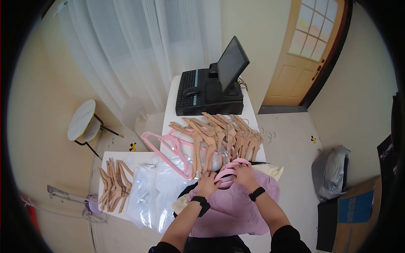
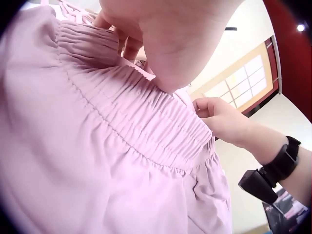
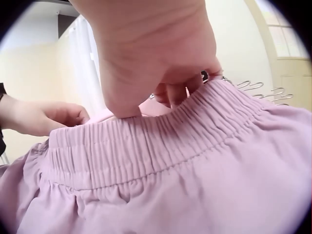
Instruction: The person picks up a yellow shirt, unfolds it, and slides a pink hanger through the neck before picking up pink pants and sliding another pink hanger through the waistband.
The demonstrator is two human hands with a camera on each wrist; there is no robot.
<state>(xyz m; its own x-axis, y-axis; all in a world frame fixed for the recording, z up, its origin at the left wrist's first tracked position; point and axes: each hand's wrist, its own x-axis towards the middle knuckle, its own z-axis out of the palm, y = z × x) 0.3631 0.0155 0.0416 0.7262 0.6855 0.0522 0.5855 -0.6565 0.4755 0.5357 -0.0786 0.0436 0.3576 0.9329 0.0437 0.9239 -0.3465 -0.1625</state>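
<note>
Seemed about halfway to me: left hand point(image 1: 207, 183) and right hand point(image 1: 244, 174) each pinched the pink garment's waistband point(image 3: 146, 146) up by a pink hanger point(image 1: 229, 167), apparently not fastened yet.

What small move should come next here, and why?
Probably ease the elastic waistband onto the pink hanger that lies at the fingertips. The left hand and the right hand each pinch the waistband's top edge and hold it spread between them. The rest of the pink garment lies flat below, so the hanger seems the nearest fit.
</note>
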